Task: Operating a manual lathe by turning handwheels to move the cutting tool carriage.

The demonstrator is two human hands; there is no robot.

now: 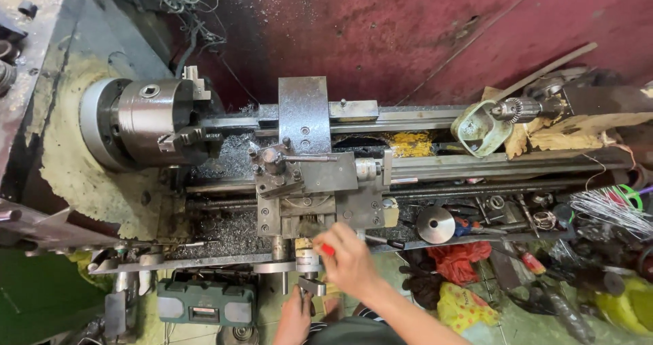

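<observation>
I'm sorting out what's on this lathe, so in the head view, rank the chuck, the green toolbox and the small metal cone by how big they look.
1. chuck
2. green toolbox, though it sits lower, farther from the camera, so the ranking is unsure
3. metal cone, clearly smallest

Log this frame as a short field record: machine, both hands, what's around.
machine: metal lathe, seen from above
chuck: three-jaw chuck at left, nothing clamped in it
carriage: tool post on the carriage, metal chips around it
right hand: right hand at the carriage front, a small red-tipped tool in its fingers
left hand: left hand lower down, touching a grey handle
tailstock end: drill chuck, green cup
floor: green toolbox
</observation>
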